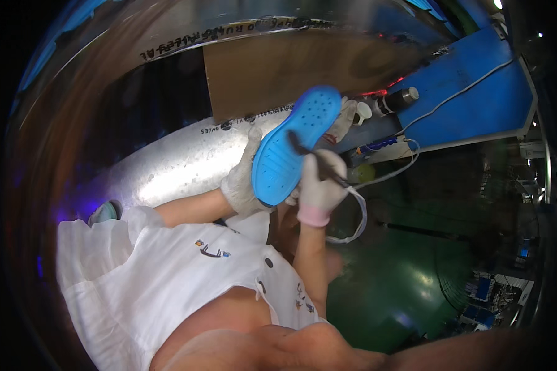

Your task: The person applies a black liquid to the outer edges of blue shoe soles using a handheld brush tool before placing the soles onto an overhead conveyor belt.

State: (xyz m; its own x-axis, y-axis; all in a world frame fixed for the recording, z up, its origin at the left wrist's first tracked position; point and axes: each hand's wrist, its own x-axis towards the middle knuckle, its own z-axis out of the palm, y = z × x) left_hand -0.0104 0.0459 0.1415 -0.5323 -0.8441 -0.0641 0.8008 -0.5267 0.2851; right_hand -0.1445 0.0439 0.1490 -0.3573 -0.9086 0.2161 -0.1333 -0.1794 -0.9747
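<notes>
A bright blue shoe sole point(289, 145), dotted with small holes and grooved across its wider part, is tilted up in front of me. My left hand point(241, 180), in a whitish glove, grips it along its left side and lower end; some fingers are hidden behind it. My right hand point(323, 188), in a white glove with a pink cuff, is closed round a thin dark brush-like tool point(297, 143). The blurred tip of that tool lies over the middle of the sole; whether it touches, I cannot tell. A pale hose point(362, 217) loops below my right hand.
Behind the sole are a curved shiny metal surface point(179, 164) and a brown cardboard sheet point(291, 68). To the right stand a white cup point(363, 111), a dark bottle point(397, 101) and a blue tabletop point(470, 86) crossed by a white cable point(455, 94). A blue-handled tool point(377, 145) lies near its edge.
</notes>
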